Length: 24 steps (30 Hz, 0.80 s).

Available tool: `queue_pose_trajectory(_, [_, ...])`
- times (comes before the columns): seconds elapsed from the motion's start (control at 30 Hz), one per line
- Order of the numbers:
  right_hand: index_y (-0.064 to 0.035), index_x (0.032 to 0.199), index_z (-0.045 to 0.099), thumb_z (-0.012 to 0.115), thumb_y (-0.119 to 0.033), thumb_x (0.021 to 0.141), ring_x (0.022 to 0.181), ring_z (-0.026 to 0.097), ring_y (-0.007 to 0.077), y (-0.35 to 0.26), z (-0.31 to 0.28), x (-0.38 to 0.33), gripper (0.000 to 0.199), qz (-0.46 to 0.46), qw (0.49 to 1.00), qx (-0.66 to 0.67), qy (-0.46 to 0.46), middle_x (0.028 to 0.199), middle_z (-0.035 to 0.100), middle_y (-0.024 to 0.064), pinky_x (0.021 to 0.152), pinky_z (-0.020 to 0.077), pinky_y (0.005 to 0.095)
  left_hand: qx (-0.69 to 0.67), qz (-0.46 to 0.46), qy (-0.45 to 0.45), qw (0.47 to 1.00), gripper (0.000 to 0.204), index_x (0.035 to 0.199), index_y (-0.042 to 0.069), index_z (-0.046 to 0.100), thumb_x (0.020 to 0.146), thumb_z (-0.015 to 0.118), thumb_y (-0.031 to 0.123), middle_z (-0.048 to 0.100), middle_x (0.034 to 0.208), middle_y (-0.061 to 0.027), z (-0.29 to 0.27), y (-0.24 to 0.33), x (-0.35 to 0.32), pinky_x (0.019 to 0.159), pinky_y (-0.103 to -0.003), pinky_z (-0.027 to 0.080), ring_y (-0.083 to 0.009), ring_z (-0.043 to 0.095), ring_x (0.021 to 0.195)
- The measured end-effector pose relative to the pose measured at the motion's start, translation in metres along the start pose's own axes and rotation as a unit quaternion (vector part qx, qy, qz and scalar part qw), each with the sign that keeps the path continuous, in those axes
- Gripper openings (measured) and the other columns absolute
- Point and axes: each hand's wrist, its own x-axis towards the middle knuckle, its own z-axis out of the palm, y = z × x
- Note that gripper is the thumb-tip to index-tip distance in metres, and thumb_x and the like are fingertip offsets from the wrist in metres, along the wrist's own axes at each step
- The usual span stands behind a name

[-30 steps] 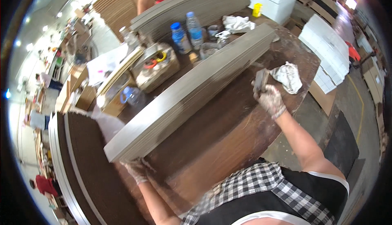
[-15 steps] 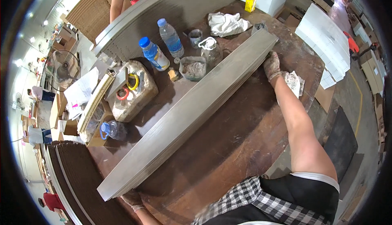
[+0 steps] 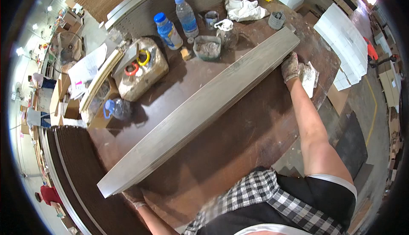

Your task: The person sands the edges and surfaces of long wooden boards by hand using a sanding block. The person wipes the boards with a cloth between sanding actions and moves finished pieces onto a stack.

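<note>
A long grey plank [image 3: 200, 109] lies slantwise across the brown worktable [image 3: 238, 141], from lower left to upper right. My left hand [image 3: 134, 194], in a dirty glove, grips the plank's near end from below, mostly hidden under it. Gloved too, my right hand [image 3: 290, 66] presses against the plank's side edge close to its far end. A crumpled white rag [image 3: 309, 77] lies right beside that hand, touching it.
Two plastic bottles [image 3: 177, 24], a grey tub of paste [image 3: 207, 47], a glass jar [image 3: 228, 34], a white cloth [image 3: 243, 9], a small tin [image 3: 276, 20] and a dusty box with tape rolls [image 3: 138, 71] crowd the table's far side. White boards [image 3: 347, 47] are stacked at the right.
The plank has come to lie flatter across the table. My right hand has slid along its edge toward the far end; the rag now lies beside it.
</note>
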Motion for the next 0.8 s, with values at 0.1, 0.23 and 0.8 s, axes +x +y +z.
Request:
queue_pose_trajectory(0.1, [-0.0076, 0.136, 0.052, 0.033, -0.039, 0.105, 0.130, 0.046, 0.0284, -0.024, -0.047, -0.024, 0.048, -0.038, 0.999, -0.032, 0.005, 0.142, 0.052, 0.0093, 0.115, 0.0318, 0.0383, 0.120, -0.013, -0.122, 0.985, 0.061, 0.155, 0.012, 0.029, 0.102, 0.039, 0.040, 0.028, 0.161, -0.0076, -0.010, 0.060, -0.008, 0.120, -0.050, 0.016, -0.0278, 0.025, 0.147])
queue_pose_trajectory(0.23, [-0.0018, 0.146, 0.041, 0.037, -0.044, 0.104, 0.141, 0.034, 0.0292, -0.008, -0.050, -0.057, 0.060, -0.016, 0.998, -0.033, -0.045, 0.154, 0.039, 0.0129, 0.120, 0.0208, 0.0381, 0.215, 0.116, 0.216, 0.945, 0.041, 0.127, 0.006, 0.062, 0.094, 0.057, 0.031, 0.061, 0.131, -0.0149, 0.009, 0.018, -0.070, 0.107, -0.048, 0.038, -0.0347, 0.052, 0.125])
queue_pose_trajectory(0.8, [-0.0079, 0.140, 0.047, 0.051, -0.037, 0.100, 0.100, 0.060, 0.0265, -0.061, -0.147, 0.028, 0.050, -0.275, 0.894, -0.352, -0.021, 0.130, 0.058, 0.0069, 0.083, 0.0515, 0.0393, 0.543, 0.076, 0.090, 0.831, 0.045, 0.137, 0.013, 0.056, 0.101, 0.041, 0.034, 0.052, 0.144, -0.0082, 0.080, -0.004, -0.149, 0.104, -0.047, 0.038, -0.0273, 0.047, 0.133])
